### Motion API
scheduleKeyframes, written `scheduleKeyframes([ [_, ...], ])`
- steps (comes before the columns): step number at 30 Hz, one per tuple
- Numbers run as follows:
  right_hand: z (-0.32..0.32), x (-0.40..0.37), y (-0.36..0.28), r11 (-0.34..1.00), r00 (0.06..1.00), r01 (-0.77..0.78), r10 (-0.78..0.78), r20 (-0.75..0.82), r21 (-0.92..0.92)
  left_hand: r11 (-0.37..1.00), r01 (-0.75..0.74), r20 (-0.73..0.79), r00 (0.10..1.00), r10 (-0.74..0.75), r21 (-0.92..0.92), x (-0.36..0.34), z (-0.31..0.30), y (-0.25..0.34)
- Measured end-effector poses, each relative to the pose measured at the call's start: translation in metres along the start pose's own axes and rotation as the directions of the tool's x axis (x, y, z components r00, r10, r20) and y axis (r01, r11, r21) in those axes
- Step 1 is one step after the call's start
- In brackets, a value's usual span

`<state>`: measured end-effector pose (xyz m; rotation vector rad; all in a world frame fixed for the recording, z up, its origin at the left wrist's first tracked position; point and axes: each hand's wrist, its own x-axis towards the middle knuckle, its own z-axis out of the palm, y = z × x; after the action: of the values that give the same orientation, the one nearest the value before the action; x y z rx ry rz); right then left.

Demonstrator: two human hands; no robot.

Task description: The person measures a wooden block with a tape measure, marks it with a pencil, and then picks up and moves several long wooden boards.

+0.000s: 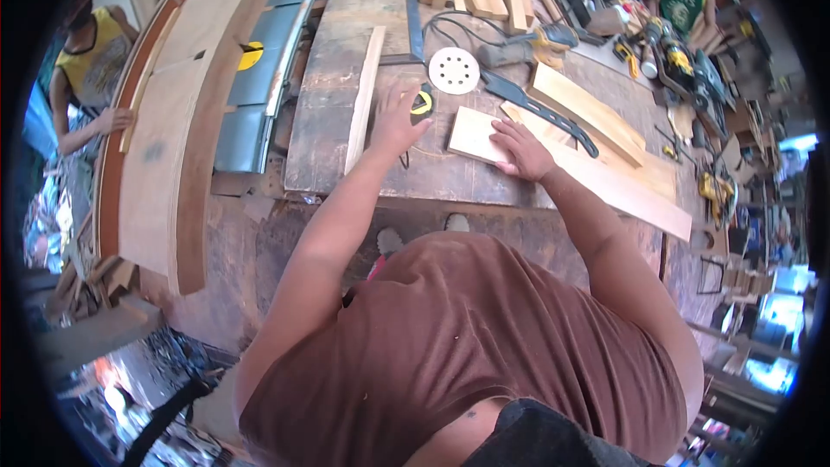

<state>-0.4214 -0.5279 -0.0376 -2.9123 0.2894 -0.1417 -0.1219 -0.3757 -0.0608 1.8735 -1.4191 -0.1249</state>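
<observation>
Closest to us, our brown shirt [450, 355] fills the lower frame and hides the bench's near edge. On our left hand [396, 118] the fingers [413, 105] curl around a yellow-black tape [424, 104], half hidden under them, just right of a thin strip [363, 99]. Our right hand [521, 149] lies flat, fingers [506, 130] spread and loose, pressing a small board [471, 134] onto the bench [337, 156]; the palm covers the board's right end. Both arms reach forward, elbows bent outward. Beyond lie a white disc [454, 70] and long planks [622, 182]. Clutter further back is too small to make out.
</observation>
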Motion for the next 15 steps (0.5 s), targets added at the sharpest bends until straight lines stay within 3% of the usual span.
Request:
scheduleKeyframes([
  [2, 0.001, -0.002, -0.01, 0.999, 0.999, -0.044, 0.044, 0.03, 0.005, 0.999, 0.046, 0.089, 0.995, -0.048, 0.029, 0.006, 0.014, 0.0],
  [3, 0.002, -0.001, -0.016, 0.993, 0.993, -0.116, 0.116, 0.024, 0.003, 0.997, -0.009, 0.066, 0.998, 0.004, 0.079, 0.009, 0.024, -0.01],
  [5, 0.008, 0.006, -0.025, 0.98, 0.98, -0.201, 0.201, 0.007, -0.007, 0.998, 0.037, 0.121, 0.992, -0.029, -0.059, 0.016, 0.029, -0.023],
  [7, 0.013, 0.009, -0.027, 0.975, 0.975, -0.223, 0.223, 0.005, -0.022, 0.997, 0.042, 0.17, 0.984, -0.052, 0.06, 0.021, 0.015, -0.015],
  [8, 0.018, 0.009, -0.027, 0.97, 0.972, -0.236, 0.236, -0.006, -0.061, 0.991, 0.114, 0.245, 0.961, -0.129, 0.072, 0.022, 0.008, -0.012],
  [10, 0.017, 0.011, -0.035, 0.972, 0.974, -0.227, 0.227, -0.005, -0.055, 0.989, 0.093, 0.167, 0.98, -0.112, 0.118, 0.007, 0.003, -0.016],
  [15, 0.014, 0.008, -0.033, 0.971, 0.973, -0.227, 0.224, -0.051, -0.071, 0.991, 0.111, 0.17, 0.978, -0.122, 0.072, -0.044, -0.018, 0.0],
])
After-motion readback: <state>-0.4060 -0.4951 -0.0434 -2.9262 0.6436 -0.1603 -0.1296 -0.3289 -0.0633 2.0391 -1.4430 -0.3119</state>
